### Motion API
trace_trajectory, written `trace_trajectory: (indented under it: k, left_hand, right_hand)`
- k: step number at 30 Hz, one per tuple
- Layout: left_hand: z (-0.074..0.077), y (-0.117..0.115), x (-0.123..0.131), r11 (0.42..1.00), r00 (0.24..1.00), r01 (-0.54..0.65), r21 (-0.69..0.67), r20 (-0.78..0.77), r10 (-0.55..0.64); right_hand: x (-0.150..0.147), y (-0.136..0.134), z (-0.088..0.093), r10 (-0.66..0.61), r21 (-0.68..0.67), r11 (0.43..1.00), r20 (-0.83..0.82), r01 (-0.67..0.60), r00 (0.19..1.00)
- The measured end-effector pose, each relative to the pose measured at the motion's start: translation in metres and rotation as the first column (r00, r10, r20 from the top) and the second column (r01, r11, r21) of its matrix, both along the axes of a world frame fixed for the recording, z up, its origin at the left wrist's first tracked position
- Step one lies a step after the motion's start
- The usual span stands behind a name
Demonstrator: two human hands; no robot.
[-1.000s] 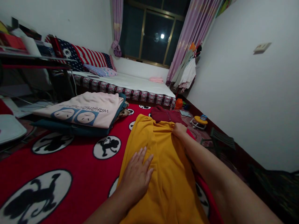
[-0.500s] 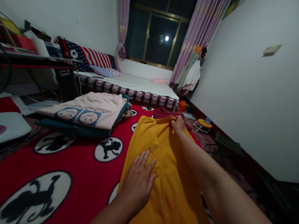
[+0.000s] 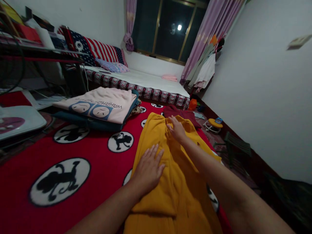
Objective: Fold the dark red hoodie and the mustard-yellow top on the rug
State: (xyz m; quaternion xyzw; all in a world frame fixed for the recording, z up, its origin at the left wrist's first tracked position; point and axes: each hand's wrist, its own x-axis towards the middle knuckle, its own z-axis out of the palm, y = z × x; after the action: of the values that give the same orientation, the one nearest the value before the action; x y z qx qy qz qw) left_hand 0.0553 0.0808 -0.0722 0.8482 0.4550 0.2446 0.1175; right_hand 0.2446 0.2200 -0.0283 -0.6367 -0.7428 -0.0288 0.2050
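A yellow garment (image 3: 170, 182) lies spread over a red blanket (image 3: 102, 182) with black-and-white monkey circles. My left hand (image 3: 149, 167) rests flat on its left part, fingers spread. Near the garment's far edge, my right hand (image 3: 176, 130) lies on the cloth with its fingers stretched out, holding nothing. Just beyond that edge is a dark red garment (image 3: 172, 111). To the left sits a stack of folded clothes, a pale pink printed top (image 3: 107, 97) over a dark teal one (image 3: 97, 125).
A bed (image 3: 146, 81) stands under the window at the back. On the left are a cluttered desk (image 3: 44, 55) and a white stool (image 3: 21, 120). Along the right wall stand a small yellow seat (image 3: 215, 123) and a dark green folding stool (image 3: 237, 144).
My right hand has let go of the garment's far edge and moved left onto the cloth, fingers now extended. The garment's right part has spread outward. The view has shifted slightly.
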Motion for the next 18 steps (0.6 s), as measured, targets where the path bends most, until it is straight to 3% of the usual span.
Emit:
trace_trajectory:
  k: [3,7,12,15,18]
  left_hand:
    - [-0.001,0.004,-0.005,0.999,0.971,-0.051,-0.018,0.234,0.053]
    - [-0.003,0.008,-0.013,0.987,0.833,-0.155,-0.040,0.532,0.152]
    - [-0.001,0.007,-0.016,0.993,0.858,-0.103,0.057,0.511,0.060]
    - [-0.001,0.006,-0.014,0.991,0.894,-0.112,0.076,0.443,0.067]
    - [-0.002,0.008,-0.014,0.985,0.910,-0.162,0.066,0.395,0.123]
  right_hand:
    - [-0.028,-0.037,-0.006,0.222,0.047,0.974,-0.021,-0.220,0.975]
    - [-0.045,-0.095,-0.023,0.333,-0.214,0.921,-0.009,-0.327,0.943]
    - [-0.033,-0.152,-0.017,0.285,-0.145,0.944,-0.102,-0.297,0.953]
    - [-0.024,-0.185,-0.016,0.388,-0.255,0.885,-0.062,-0.390,0.920]
    - [-0.013,-0.208,-0.017,0.408,-0.294,0.847,-0.178,-0.444,0.896]
